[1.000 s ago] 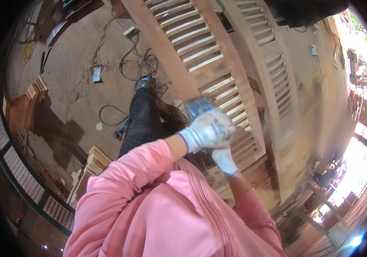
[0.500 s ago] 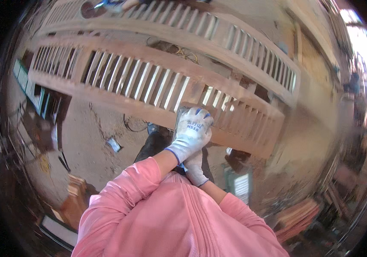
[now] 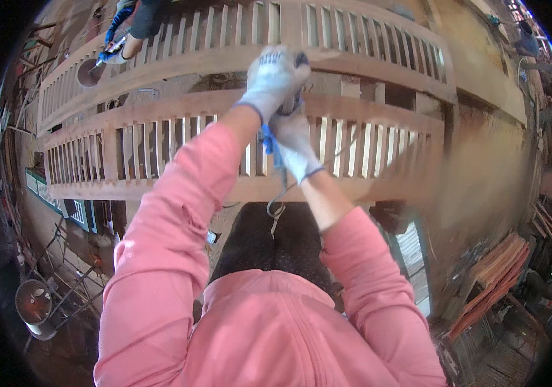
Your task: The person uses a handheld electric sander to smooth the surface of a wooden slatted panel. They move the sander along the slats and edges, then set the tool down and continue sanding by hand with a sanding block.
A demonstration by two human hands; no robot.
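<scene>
Both my hands wear white work gloves and reach out over a slatted wooden shutter panel (image 3: 179,191) that lies across in front of me. My left hand (image 3: 271,79) is closed over the top of a dark grey handheld power sander (image 3: 291,103), at the panel's far rail. Just nearer to me, my right hand (image 3: 294,137) wraps round the sander's rear part, where a cord hangs down. Motion blur and the gloves hide most of the tool and its pad. Farther off lies a second slatted panel (image 3: 192,62).
At the upper left another person's gloved hand (image 3: 116,55) holds a tool with a round brown disc (image 3: 89,73) over the far panel. Stacked reddish planks (image 3: 492,280) lie at the right. A round metal-rimmed fan-like object (image 3: 33,302) stands at the lower left.
Both hands and the sander have moved away from me, from the near panel's near rail to its far rail. My arms are stretched farther out. The view has shifted.
</scene>
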